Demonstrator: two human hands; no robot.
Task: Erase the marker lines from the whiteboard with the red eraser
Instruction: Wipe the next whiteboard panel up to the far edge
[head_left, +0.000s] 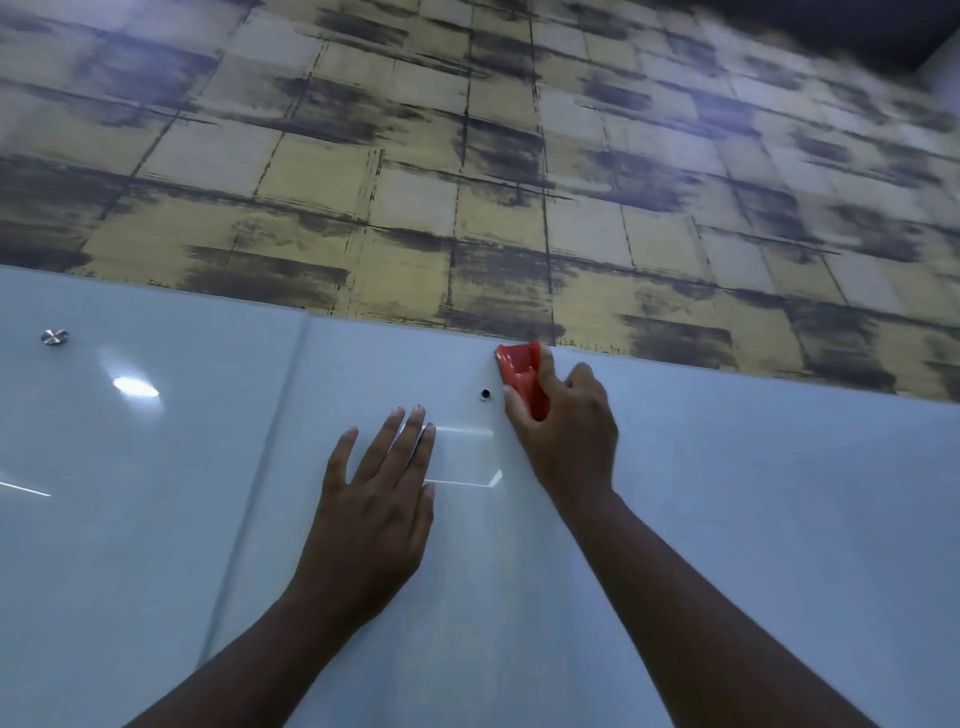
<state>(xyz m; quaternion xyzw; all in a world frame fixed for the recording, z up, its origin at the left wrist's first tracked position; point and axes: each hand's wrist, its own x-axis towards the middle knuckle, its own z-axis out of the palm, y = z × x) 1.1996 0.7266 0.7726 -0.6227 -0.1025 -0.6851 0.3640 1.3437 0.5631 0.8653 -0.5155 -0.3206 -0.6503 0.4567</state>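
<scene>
The wall fills the far half of the view, papered in a yellow and dark block pattern. Below it, the whiteboard spans the near half as glossy white panels, with a vertical seam left of centre. No marker lines can be made out on the visible surface; glare may hide faint ones.

The left hand lies flat on the whiteboard, fingers straight and slightly spread, holding nothing. The right hand grips the red eraser, fingers and thumb curled round its body. The red eraser sits at the far edge of the whiteboard, right of centre, its far end reaching the wall line.

A round metal mount sits far left. A small dark fixing point lies just left of the red eraser.

Hazards, as judged:
- Overshoot past the far edge would drag the red eraser onto the wall and may smear marker residue there.
- A leftward stroke may catch the dark fixing point and jolt the grip.
- Heavy load from the left hand could flex the panel at the seam.
- Glare may cause missed lines.
</scene>
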